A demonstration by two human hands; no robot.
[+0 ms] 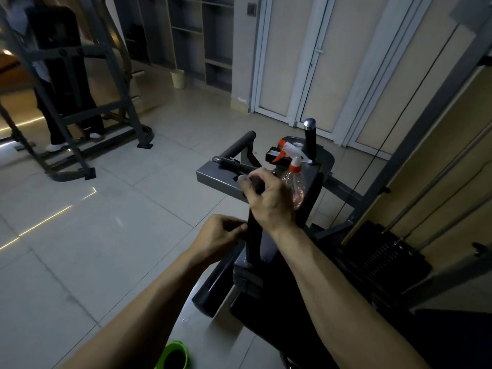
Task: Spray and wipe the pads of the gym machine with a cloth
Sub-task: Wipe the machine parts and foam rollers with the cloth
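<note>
My right hand (266,198) grips the top of a dark cloth (255,241), which hangs down as a narrow strip over the gym machine's black seat pad (279,283). My left hand (221,235) pinches the cloth's left edge lower down. In this dim light the cloth is hard to tell from the dark pads. A clear spray bottle (294,179) with a white and orange trigger head stands on the machine just beyond my right hand, and neither hand touches it.
The machine's grey bar and foam roller (237,147) jut out to the left, and an upright black handle (310,139) rises behind the bottle. The weight stack (386,259) is at right. A green container (174,355) sits on the floor. A person stands behind another frame (66,102) far left.
</note>
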